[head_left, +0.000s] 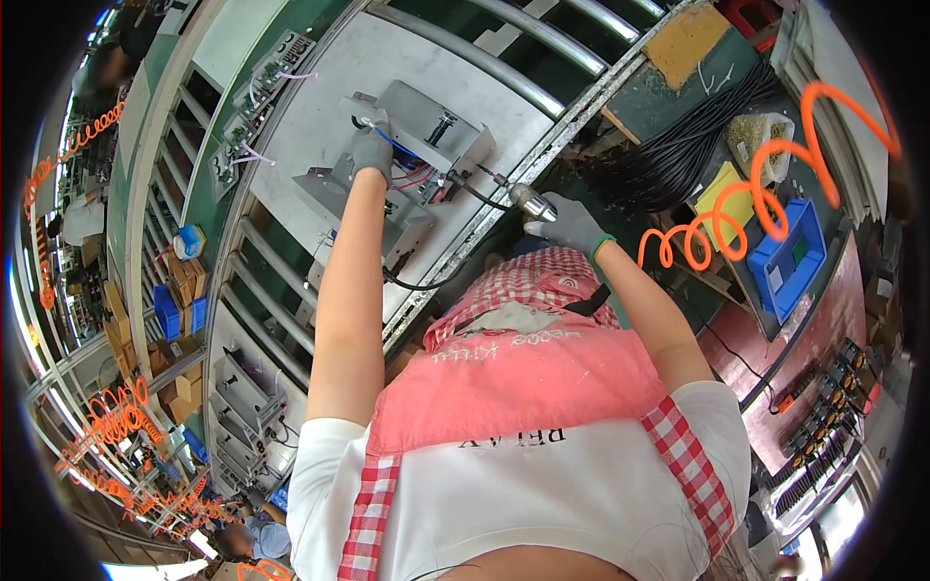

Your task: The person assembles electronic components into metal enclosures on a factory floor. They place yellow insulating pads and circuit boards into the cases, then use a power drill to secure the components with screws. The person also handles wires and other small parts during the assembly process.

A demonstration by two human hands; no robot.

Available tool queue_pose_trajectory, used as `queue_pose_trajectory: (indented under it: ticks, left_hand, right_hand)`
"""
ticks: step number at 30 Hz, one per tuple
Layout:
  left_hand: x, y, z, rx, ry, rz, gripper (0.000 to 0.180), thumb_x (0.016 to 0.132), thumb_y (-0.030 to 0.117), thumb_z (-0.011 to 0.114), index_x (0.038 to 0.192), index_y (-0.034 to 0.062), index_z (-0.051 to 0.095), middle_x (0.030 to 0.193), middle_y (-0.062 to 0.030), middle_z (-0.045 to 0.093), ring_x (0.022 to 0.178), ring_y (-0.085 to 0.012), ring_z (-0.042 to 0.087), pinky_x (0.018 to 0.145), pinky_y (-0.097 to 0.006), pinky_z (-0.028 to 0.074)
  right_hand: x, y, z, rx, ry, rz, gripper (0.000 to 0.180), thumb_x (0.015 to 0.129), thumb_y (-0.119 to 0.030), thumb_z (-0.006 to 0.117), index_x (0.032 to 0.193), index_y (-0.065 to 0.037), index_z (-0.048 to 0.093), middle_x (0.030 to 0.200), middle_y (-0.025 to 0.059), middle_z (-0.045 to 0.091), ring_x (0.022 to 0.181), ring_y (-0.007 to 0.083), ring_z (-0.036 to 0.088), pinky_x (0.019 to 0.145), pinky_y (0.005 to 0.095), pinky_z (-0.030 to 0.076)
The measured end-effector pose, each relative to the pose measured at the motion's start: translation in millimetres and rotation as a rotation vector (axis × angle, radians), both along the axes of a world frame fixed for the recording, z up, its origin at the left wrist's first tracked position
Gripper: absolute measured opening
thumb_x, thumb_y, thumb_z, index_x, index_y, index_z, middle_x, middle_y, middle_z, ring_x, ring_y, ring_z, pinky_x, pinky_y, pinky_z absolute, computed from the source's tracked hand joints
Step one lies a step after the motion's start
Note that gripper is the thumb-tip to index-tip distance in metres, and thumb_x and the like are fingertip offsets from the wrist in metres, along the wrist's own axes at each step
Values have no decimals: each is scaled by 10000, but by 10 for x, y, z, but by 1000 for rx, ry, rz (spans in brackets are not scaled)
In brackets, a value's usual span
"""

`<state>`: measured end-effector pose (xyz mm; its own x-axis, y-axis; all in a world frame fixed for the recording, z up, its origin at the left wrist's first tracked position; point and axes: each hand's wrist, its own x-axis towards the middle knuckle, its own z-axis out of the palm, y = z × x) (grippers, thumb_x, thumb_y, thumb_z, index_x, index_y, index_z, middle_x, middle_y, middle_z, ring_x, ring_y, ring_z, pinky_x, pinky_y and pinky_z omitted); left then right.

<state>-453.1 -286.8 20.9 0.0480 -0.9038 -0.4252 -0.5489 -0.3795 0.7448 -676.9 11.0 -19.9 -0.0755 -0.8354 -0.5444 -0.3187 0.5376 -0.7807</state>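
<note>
My right hand [572,228], in a grey glove, is wrapped round a power screwdriver [531,202] whose bit points left toward a grey sheet-metal housing [412,107]. Bent metal panels, a black spring-like post [442,127], and red and blue wires show on the housing. A black cable [475,192] runs out of its near side. My left hand [371,150], also gloved, is at the housing's left side with fingers closed by the blue wire. What those fingers grip is too small to make out.
The housing lies on a pale board [300,121] over a roller conveyor [523,82]. An orange coiled hose [746,237] hangs at the right. Beyond it are a bundle of black cables [668,160] and a blue tray [787,261]. Circuit boards [232,145] lie on the left.
</note>
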Motion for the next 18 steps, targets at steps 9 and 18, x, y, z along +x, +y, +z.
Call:
queue_pose_trajectory:
  ticks: [9, 18]
  left_hand:
    - [-86, -32, -200, -113, 17, 124, 433, 871, 427, 522, 721, 25, 575, 560, -69, 499, 444, -169, 449, 417, -316, 316]
    - [-263, 88, 57, -54, 65, 104, 325, 865, 337, 527, 738, 38, 541, 555, -38, 469, 427, -141, 413, 402, -304, 297]
  right_hand:
    - [3, -111, 8, 39, 28, 20, 609, 694, -468, 719, 1123, -61, 569, 963, 156, 644, 881, 265, 627, 807, 352, 468]
    - [73, -93, -227, -43, 28, -57, 587, 676, -477, 730, 1052, -46, 595, 871, 161, 658, 770, 266, 644, 724, 357, 491]
